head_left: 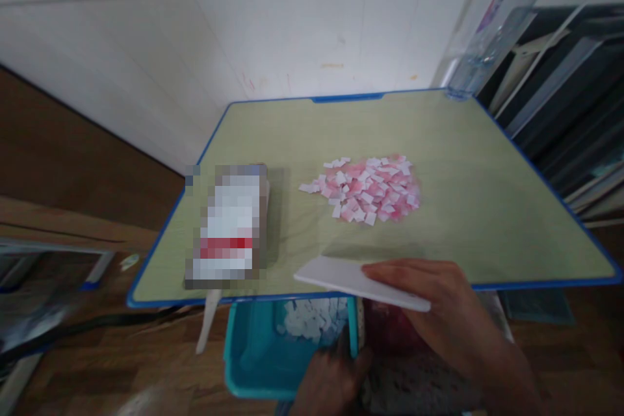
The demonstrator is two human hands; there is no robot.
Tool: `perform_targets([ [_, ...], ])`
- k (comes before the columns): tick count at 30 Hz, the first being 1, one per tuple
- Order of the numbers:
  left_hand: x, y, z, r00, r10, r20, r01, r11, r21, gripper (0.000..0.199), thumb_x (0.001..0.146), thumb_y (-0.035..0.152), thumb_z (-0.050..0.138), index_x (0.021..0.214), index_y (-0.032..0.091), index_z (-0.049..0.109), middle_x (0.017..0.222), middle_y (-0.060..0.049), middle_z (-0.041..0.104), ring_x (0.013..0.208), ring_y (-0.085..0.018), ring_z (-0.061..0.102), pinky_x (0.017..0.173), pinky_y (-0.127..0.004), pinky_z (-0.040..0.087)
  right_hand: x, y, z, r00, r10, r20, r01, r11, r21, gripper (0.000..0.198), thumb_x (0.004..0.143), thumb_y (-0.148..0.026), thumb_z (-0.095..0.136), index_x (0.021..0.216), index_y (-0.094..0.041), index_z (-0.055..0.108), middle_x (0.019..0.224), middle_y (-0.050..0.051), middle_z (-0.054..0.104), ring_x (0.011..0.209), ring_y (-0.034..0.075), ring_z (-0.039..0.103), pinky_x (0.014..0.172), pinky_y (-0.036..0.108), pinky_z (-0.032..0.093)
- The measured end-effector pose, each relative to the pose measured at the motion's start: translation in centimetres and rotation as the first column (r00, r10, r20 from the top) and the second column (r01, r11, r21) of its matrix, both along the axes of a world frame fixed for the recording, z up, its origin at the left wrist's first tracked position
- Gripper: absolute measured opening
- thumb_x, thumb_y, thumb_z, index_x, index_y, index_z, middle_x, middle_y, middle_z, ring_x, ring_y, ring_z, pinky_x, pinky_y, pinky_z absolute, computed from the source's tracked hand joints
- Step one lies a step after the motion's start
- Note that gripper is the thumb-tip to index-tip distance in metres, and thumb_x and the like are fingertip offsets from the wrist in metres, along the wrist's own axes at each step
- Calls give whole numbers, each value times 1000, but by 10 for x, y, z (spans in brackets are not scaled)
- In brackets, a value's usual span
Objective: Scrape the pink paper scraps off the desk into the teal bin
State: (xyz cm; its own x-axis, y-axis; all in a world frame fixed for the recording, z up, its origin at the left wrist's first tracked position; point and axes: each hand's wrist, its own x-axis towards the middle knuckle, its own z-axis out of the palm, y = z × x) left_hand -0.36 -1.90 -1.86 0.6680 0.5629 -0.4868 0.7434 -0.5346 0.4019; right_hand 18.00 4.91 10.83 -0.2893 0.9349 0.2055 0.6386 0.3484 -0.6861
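My right hand (439, 292) is closed on a flat white card (341, 276), held tilted at the table's front edge. On the table behind the card lies a flat heap of small pink and white paper pieces (370, 188). Below the front edge, my left hand (331, 377) grips the right rim of a teal plastic basin (258, 387). More white paper scraps (312, 318) lie inside the basin towards its far side. The tabletop hides part of the basin's far end.
The pale green table (439, 136) has a blue edge and stands against a white wall (302, 39). A phone-like device (229, 221), blurred out, leans on the left side. A clear plastic bottle (487, 45) rises at the back right corner, beside dark stacked items (585, 91).
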Motion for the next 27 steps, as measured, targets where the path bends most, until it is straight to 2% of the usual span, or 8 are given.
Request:
perform_targets([
  [10, -1, -4, -3, 991, 43, 130, -49, 998, 43, 57, 69, 42, 70, 116, 19, 49, 113, -20, 56, 88, -37, 61, 67, -45, 52, -10, -14, -1, 997, -20, -75, 15, 997, -74, 30, 80, -7, 47, 91, -20, 72, 84, 0, 76, 72, 11, 71, 68, 17, 55],
  [14, 0, -3, -4, 988, 54, 144, -61, 997, 46, 65, 68, 44, 72, 123, 21, 46, 114, -19, 55, 86, -37, 61, 66, -45, 53, -20, -14, -3, 998, -3, -59, -1, 998, -68, 32, 80, -8, 45, 92, -21, 71, 83, 1, 76, 73, 14, 71, 69, 22, 56],
  [17, 0, -2, -2, 985, 65, 159, -73, 996, 45, 68, 68, 45, 73, 124, 22, 44, 115, -18, 55, 89, -36, 61, 68, -45, 52, -22, -17, -4, 997, -8, -82, 6, 1000, -19, 31, 77, -6, 47, 90, -21, 72, 82, 1, 76, 71, 14, 71, 66, 19, 56],
  [22, -1, -2, 2, 990, 39, 133, -44, 998, 37, 60, 69, 47, 71, 118, 20, 48, 112, -18, 56, 93, -35, 59, 70, -43, 51, -1, -32, -6, 991, -129, -38, 131, 989, 64, 28, 83, -13, 49, 95, -27, 70, 88, -2, 76, 75, 15, 71, 66, 21, 57],
  [27, -1, -1, 4, 993, 36, 111, -43, 997, 60, 55, 70, 54, 69, 109, 19, 52, 111, -17, 56, 89, -34, 60, 69, -42, 51, 15, -47, -16, 993, -115, -5, 115, 991, 61, 29, 83, -13, 49, 98, -27, 69, 90, 0, 75, 77, 18, 71, 70, 24, 57],
])
